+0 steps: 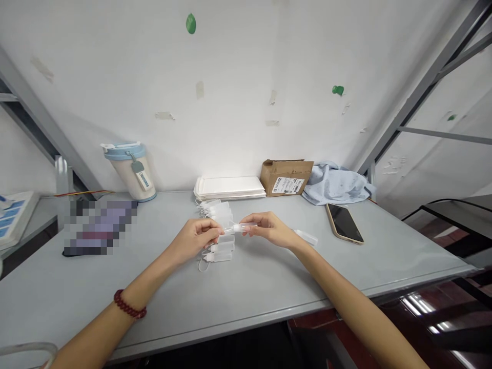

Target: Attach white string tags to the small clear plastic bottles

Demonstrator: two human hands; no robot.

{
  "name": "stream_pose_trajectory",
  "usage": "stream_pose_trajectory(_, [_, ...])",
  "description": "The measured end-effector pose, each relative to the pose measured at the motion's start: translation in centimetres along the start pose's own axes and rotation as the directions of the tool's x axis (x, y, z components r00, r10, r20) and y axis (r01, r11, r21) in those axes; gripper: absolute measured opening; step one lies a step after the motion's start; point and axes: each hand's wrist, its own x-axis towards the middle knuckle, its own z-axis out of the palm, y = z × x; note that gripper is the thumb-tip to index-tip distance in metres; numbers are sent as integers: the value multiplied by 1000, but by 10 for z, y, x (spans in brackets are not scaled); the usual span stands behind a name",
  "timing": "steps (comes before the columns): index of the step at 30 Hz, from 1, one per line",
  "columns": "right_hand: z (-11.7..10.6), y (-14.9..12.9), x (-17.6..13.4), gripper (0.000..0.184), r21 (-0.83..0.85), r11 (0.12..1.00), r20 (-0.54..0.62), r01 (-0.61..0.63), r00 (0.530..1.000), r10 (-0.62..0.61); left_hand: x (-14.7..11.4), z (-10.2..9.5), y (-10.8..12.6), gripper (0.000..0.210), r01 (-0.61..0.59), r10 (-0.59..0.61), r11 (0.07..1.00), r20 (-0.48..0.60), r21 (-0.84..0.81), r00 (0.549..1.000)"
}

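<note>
In the head view, my right hand [272,228] is closed around the body of a small translucent plastic bottle [241,227], held sideways just above the table. My left hand [196,237] pinches the clear narrow end of that bottle; whether this is a cap or the nozzle I cannot tell. Under and beside the hands lies a row of similar small bottles [221,256], with thin white loops at their left ends. Another small bottle [306,237] rests on the table behind my right wrist.
White flat packages [230,187] are stacked against the wall, beside an opened cardboard box [287,177] and a crumpled light-blue cloth [334,184]. A phone [345,223] lies at right. On the left stand a tumbler [132,171] and a blurred-out item [102,228]. The grey table [265,292] ends at its front edge.
</note>
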Motion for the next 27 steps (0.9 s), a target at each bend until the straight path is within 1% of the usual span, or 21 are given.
stream_pose_trajectory(11, [-1, 0, -1, 25, -14, 1000, 15, -10, 1000, 11, 2, -2, -5, 20, 12, -11, 999, 18, -47, 1000])
stream_pose_trajectory(18, [7, 0, 1, 26, -94, 995, -21, 38, 999, -40, 2, -1, -8, 20, 61, -58, 994, 40, -85, 998])
stream_pose_trajectory(22, [6, -1, 1, 25, -139, 989, -37, 58, 997, -64, 2, -1, -7, 24, 45, -43, 994, 20, -100, 999])
stream_pose_trajectory(25, [5, -2, 0, 25, -140, 988, -65, 59, 996, -69, 2, -1, -7, 27, 47, -48, 992, -6, -118, 999])
stream_pose_trajectory(27, [4, -2, -1, 25, -133, 989, -75, 60, 995, -70, 2, -2, -8, 26, 56, -57, 989, -4, -138, 998])
